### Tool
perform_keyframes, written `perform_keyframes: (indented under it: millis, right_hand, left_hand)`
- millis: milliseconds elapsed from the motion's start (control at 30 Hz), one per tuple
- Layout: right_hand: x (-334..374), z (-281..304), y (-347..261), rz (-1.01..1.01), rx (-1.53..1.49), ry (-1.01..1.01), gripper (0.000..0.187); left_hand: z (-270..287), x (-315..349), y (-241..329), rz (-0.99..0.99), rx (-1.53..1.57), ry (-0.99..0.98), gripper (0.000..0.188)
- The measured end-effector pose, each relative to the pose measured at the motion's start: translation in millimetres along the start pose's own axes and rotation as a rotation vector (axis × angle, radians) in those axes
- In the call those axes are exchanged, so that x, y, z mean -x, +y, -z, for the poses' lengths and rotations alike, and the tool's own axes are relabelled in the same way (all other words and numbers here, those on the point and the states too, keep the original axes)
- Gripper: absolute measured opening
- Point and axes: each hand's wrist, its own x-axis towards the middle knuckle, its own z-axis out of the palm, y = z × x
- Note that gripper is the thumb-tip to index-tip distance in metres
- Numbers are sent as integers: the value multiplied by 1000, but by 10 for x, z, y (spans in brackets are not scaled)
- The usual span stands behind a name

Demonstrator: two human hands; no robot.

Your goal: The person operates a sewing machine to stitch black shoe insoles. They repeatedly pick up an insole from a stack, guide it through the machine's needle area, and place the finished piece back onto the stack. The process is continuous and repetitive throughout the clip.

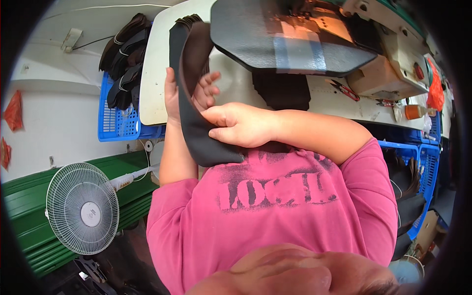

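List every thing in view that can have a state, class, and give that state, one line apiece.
Dark flexible strip: bent into a curve
Left hand: open, fingers slightly curled
Right hand: closed on the strip
White fan: spinning or stopped, cannot tell
Left blue basket: loaded with tied dark bundles
Black platform: partly lit orange
Red-handled snips: lying down, blades unclear

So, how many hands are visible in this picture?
2: the left hand, partly hidden by the curved dark strip, and the right hand, pinching the strip's edge. No others show.
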Motion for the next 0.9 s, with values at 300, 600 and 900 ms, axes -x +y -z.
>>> perform_keyframes:
  millis: [300, 600, 900]
  right_hand:
    - [-606, 119, 403, -29, 20, 267, 83]
    - [-965, 279, 923, -449, -268, 464, 72]
    - [-758, 249, 636, -636, 35, 73, 59]
  left_hand:
    - [594, -544, 1318, -478, -603, 459, 46]
    - [1729, -982, 1549, -195, -1260, 921, 54]
    - [1900, -823, 1647, 49, -1990, 1175, 64]
